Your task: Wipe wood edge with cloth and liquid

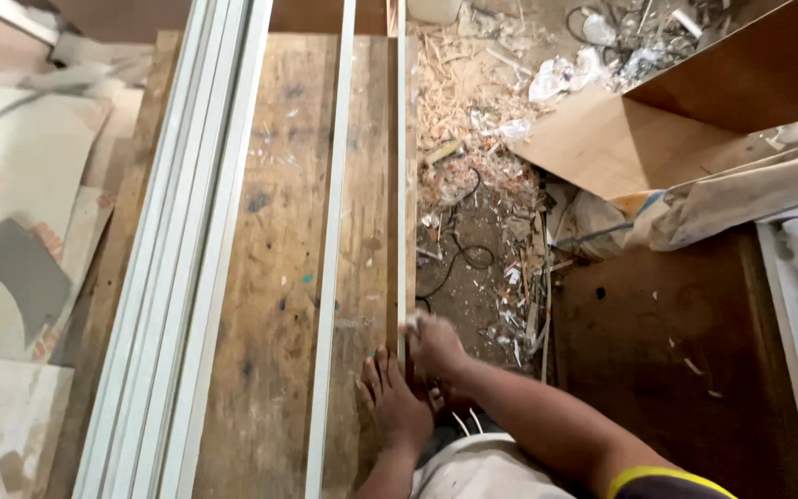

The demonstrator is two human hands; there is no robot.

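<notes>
I look down on a worn wooden workbench (274, 231). My left hand (394, 402) lies flat on its near right part, fingers spread, holding nothing. My right hand (433, 346) is closed around the near end of a thin white strip (401, 139) that stands on edge along the bench's right side. A second long white strip (336, 185) lies lengthwise on the bench just left of my hands. A bundle of several white strips (187, 231) runs along the bench's left side.
Right of the bench the floor is littered with wood shavings (459, 102), scraps and a black cable (459, 254). Plywood boards (602, 139) and a dusty sack (741, 194) lie further right. Laminate sheets (11, 231) lie at the left.
</notes>
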